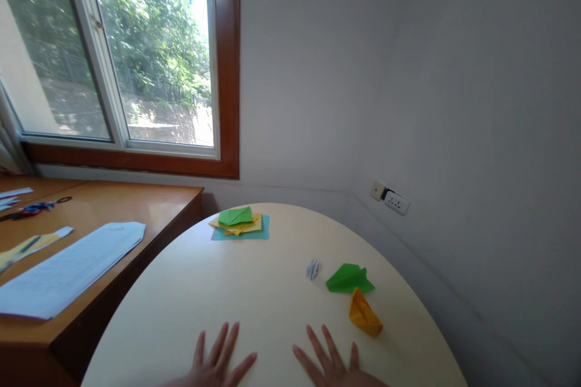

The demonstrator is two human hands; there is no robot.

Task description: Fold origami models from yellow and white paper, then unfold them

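My left hand (216,363) lies flat on the cream round table (254,290) near its front, fingers spread and holding nothing. To its right, my right hand (330,363) rests palm down the same way, also with nothing in it. Closest to the right hand is an orange folded paper boat (364,314). Just behind the boat sits a green paper plane (349,279). A small crumpled or folded white paper piece (312,269) lies left of the plane. The wrists are cut off by the bottom edge of the view.
At the table's far side is a pile of coloured paper (240,222), green on top, yellow and blue below. A brown wooden desk (149,196) stands at left with white sheets (77,272) and scissors (40,207). Walls with a socket (396,201) rise behind.
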